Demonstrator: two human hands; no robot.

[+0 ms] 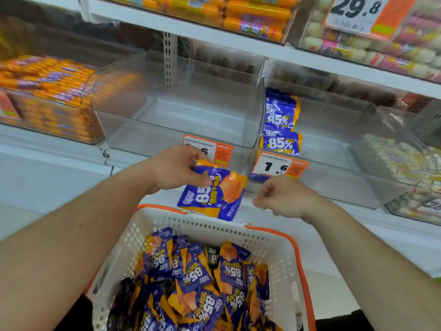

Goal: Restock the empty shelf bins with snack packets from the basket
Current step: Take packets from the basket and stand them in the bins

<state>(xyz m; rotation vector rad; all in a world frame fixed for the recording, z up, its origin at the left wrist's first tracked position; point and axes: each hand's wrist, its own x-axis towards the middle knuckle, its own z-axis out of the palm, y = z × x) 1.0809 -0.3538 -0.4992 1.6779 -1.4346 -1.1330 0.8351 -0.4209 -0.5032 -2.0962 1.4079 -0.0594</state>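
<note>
Orange sausage sticks (47, 77), blurred, heaped in the clear bin at far left. Next along, a clear middle bin (176, 120) with only bare floor showing through its front wall, an orange and white price tag (216, 151) on its lower edge, partly covered by knuckles. Left hand (173, 169) raised just in front of that tag, thumb and fingers pinching the top corner of a purple and orange snack packet (212, 189); packet hanging tilted, "85%" print upside down, above the far rim of the basket. Below, white plastic basket (281, 259) with orange handles, resting between both forearms and filled with a loose pile of packets (198, 278) of the same purple and orange kind. Right of the held packet, right hand (284, 195) curled loosely, fingers bent inward with nothing visible between them, just below a second price tag (276, 167) reading "1.6". Above that tag, the right bin (334, 149), clear, with two stacked packets (281, 125) standing against its left wall, upright, "85%" facing out. Farther right, blurred pale wrapped snacks (393, 158) in another clear bin. Upper shelf: orange tubes at centre, pale round items at right behind a large "29.8" sign (355, 13).
</note>
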